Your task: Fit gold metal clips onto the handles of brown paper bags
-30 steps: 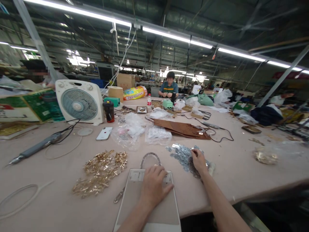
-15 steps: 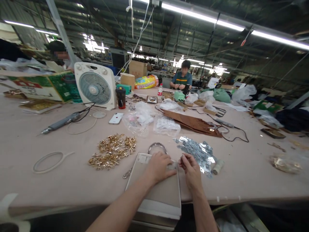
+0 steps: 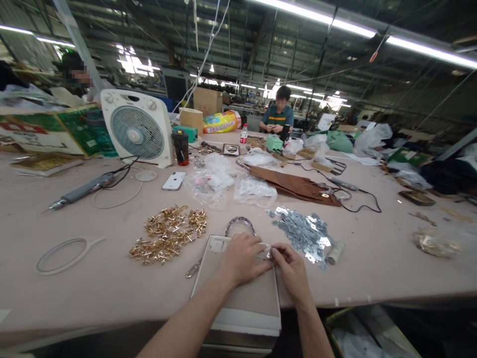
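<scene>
A flat beige piece with white edges [image 3: 253, 298], stacked on others like it, lies at the table's front edge. Across its upper part rests my left hand [image 3: 240, 261], palm down with fingers apart. At the piece's upper right corner, my right hand [image 3: 291, 268] pinches a small shiny metal plate [image 3: 269, 254] between thumb and forefinger. Just beyond the stack is a dark beaded-looking ring [image 3: 240, 219]. Gold-coloured fasteners with prongs [image 3: 169, 233] are heaped to the left. On the right spreads a pile of flat silvery metal plates [image 3: 303, 231], beside a small pale roll [image 3: 336, 252].
A grey hand tool with a cord [image 3: 80, 191], a white fan [image 3: 137, 130], a phone [image 3: 173, 181] and a dark bottle [image 3: 181, 147] stand or lie left. Brown material [image 3: 294, 185] and plastic bags [image 3: 257, 191] lie ahead. A co-worker [image 3: 278, 115] sits across the table.
My right hand has moved left, from beside the piece to its upper right corner, carrying what it pinches. My left hand stays in place on the piece. The view has shifted slightly.
</scene>
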Tool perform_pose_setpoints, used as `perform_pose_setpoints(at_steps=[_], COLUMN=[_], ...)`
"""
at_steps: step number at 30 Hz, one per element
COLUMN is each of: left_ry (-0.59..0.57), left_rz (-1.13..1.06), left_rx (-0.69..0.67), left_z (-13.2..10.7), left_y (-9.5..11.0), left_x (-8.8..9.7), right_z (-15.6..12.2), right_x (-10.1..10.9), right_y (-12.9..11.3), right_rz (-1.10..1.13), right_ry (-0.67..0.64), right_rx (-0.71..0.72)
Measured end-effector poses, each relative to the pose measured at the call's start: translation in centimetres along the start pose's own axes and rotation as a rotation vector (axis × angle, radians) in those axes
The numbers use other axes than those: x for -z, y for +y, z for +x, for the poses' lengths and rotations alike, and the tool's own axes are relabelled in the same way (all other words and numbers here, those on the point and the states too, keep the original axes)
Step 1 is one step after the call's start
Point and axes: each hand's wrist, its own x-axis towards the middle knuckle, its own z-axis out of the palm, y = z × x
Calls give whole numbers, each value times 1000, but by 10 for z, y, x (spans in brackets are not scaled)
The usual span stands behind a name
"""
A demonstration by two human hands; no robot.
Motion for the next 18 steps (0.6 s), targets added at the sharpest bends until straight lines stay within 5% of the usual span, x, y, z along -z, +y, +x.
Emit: perform_pose_setpoints(at_steps=[18], left_ry=[6], left_rz=[-43], left_rx=[30], left_z=[1], left_y=[-2], left_x=[-3], right_z=[2], right_x=[-6], right_y=[-2], right_rz=[-112], right_ry=[-105], right_rx=[5])
